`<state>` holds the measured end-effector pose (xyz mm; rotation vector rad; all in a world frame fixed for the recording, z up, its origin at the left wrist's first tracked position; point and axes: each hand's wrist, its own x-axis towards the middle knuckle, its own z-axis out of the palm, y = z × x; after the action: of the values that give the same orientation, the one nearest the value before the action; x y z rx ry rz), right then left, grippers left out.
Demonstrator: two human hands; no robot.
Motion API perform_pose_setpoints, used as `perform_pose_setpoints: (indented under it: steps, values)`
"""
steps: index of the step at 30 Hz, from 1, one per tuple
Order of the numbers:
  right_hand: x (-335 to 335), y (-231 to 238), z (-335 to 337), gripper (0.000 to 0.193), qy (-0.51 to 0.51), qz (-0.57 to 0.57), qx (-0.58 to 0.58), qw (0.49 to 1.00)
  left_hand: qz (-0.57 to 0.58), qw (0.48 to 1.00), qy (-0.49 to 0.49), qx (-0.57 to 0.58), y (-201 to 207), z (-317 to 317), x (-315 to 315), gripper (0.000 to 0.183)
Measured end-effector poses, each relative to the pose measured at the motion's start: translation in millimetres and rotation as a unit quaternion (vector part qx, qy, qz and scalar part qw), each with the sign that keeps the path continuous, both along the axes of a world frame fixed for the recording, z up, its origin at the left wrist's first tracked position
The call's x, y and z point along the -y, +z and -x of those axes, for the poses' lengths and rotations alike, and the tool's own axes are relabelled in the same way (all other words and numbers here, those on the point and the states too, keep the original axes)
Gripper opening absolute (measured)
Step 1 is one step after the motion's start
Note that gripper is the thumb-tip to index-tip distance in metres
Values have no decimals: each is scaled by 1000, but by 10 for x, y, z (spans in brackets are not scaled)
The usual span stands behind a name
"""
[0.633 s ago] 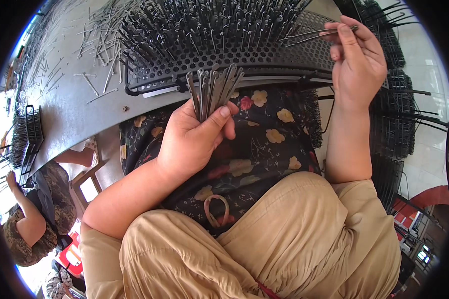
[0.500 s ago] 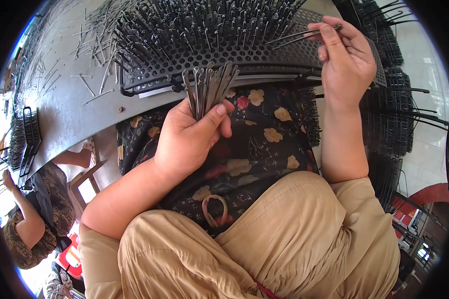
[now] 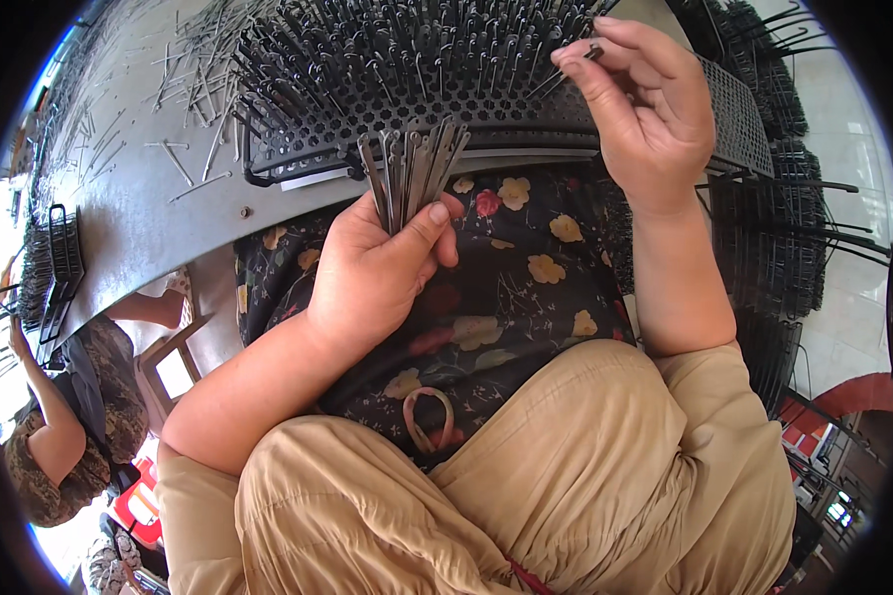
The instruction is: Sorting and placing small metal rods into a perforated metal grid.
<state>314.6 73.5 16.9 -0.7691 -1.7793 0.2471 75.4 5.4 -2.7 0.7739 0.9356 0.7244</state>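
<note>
My left hand [image 3: 382, 268] is closed round a bundle of slim metal pins [image 3: 412, 178], their flattened, holed heads fanned out above the thumb. At the right, my right hand [image 3: 655, 119] pinches one dark metal pin [image 3: 550, 85] between thumb and fingertips. That pin slants down to the left, its lower end at the perforated rack [image 3: 526, 139]; whether it sits in a hole I cannot tell. Many similar upright pins [image 3: 407, 59] stand packed in the rack's holes, left of my right hand. The rack's right part shows bare mesh.
Loose pins [image 3: 203, 89] lie scattered over the grey metal table [image 3: 129, 238], with a small nut [image 3: 246, 212] near its edge. A filled black rack [image 3: 62, 258] stands at the left, beside another person's arm [image 3: 45, 397]. More loaded racks [image 3: 774, 228] are stacked at the right.
My right hand has moved left and a little up with the pin, whose tip now reaches in among the standing pins. My left hand stays almost still with its bundle.
</note>
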Motion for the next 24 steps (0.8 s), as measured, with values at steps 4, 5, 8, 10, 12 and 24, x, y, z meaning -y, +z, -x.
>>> perform_pose_setpoints:
  steps: [4, 5, 8, 10, 12, 24]
  values:
    - [-26, 50, 11, 20, -35, -11, 37, 999, -3, 1000, 2, -6, -25, 16, -3, 11]
    - [-34, 63, -5, 16, -70, -8, 98, 993, -1, 1000, 1, -8, -25, 15, -3, 11]
    - [-67, 87, 23, 12, -55, -74, 131, 987, -5, 1000, -6, -1, -46, 11, -17, 11]
    - [-54, 101, 33, 13, -64, -78, 143, 985, 2, 1000, -3, 1, -31, 12, -19, 12]
    - [6, 109, 62, 14, -74, -83, 154, 982, 10, 1000, -2, 3, -16, 21, -30, 13]
    - [69, 117, 114, 22, -88, -64, 136, 985, 29, 999, -15, 31, -1, 21, -36, 16]
